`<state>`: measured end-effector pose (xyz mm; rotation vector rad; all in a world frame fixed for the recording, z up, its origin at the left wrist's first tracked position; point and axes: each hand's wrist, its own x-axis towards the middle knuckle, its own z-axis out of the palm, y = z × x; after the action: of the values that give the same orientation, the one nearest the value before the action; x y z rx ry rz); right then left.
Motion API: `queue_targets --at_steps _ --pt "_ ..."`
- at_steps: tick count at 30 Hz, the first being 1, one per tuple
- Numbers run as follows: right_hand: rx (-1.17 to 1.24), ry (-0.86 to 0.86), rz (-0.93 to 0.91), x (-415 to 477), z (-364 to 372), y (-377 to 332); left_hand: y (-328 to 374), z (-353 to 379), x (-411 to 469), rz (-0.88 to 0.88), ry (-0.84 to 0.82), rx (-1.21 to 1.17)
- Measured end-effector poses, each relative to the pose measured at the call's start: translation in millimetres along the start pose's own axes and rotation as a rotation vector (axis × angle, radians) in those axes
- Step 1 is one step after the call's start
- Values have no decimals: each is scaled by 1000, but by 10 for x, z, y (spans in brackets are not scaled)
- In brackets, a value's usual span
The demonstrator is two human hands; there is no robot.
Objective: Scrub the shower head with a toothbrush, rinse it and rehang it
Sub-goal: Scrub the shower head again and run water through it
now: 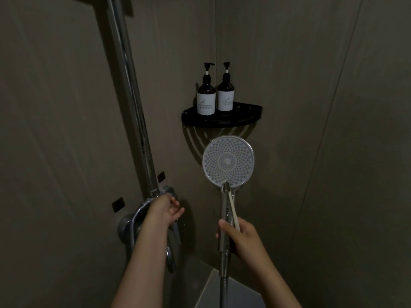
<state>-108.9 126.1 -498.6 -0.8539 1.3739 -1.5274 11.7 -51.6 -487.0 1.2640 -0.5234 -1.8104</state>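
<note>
Head camera looks down into a dim shower corner. At lower right, the right hand [239,237] is wrapped around the chrome handle of the shower head [228,162], gripping it low on the stem so that the round spray face stands upright above the fist, turned toward the camera. The same fist also pins a toothbrush [232,207] against the handle: its pale shaft rises out of the top of the hand and runs along the stem, and its bristled end lies at the lower rim of the spray face. Below the hand the metal hose [223,290] drops out of the frame.

At left, the left hand [168,211] is at the chrome mixer valve [165,192] at the foot of the slide rail [131,90], fingers curled at its knob; whether they are clamped on it I cannot tell.

Behind and above the shower head, a black corner shelf [244,117] on the wall carries two dark pump bottles [206,94] with white labels, standing side by side.
</note>
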Motion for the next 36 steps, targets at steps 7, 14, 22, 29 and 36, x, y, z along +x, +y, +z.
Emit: queue_targets --at_steps 7,14,22,29,36 --pt "-100 62 -83 -24 -16 30 -114 -104 -22 63 -126 -204" --pt "-107 104 -84 13 -68 101 -390 -407 -14 -54 -565 -809" --pt "-135 174 -80 -4 -163 28 -509 -403 63 -78 -741 -993" --pt "-155 192 -73 7 -221 29 -509 -374 37 -44 -687 -1068" --pt "-129 167 -58 26 -230 70 -426 -382 -84 -82 -588 -998"
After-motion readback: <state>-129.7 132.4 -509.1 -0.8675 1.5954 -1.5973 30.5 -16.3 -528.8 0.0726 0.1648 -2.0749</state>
